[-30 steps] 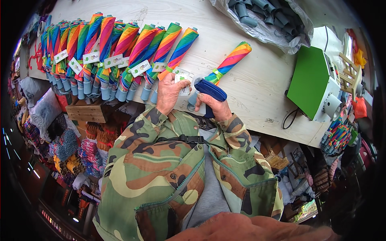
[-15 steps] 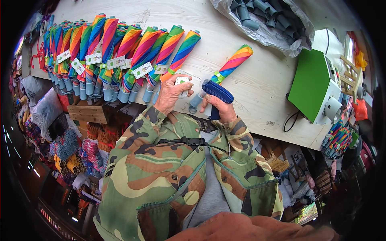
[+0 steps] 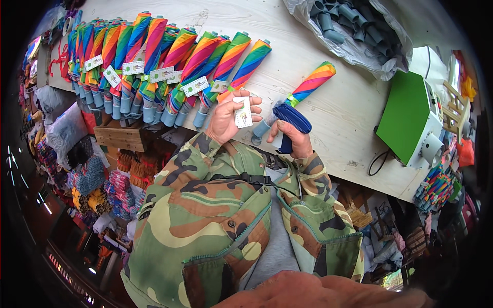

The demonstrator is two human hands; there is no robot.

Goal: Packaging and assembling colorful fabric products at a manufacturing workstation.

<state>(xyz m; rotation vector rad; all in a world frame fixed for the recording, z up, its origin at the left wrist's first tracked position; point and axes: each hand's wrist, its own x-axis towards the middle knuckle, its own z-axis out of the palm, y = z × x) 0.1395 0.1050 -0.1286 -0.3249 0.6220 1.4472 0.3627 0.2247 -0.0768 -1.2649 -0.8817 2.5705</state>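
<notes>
white card [image 3: 243,113] thumb-pinned in half-curled left hand [image 3: 225,121]; blue tool [image 3: 292,117] gripped in right hand [image 3: 294,138]

Bright tabletop [image 3: 354,123], dark corners, fisheye-bent edges

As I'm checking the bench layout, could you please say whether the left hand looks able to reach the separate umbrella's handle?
Probably yes: the grey handle lies beside the left hand, nothing visible between, though that hand holds a white card.

The umbrella [image 3: 312,83] is rainbow-striped, the tool [image 3: 294,117] navy blue, the tag [image 3: 243,115] white, the jacket [image 3: 200,218] camouflage-patterned.
</notes>
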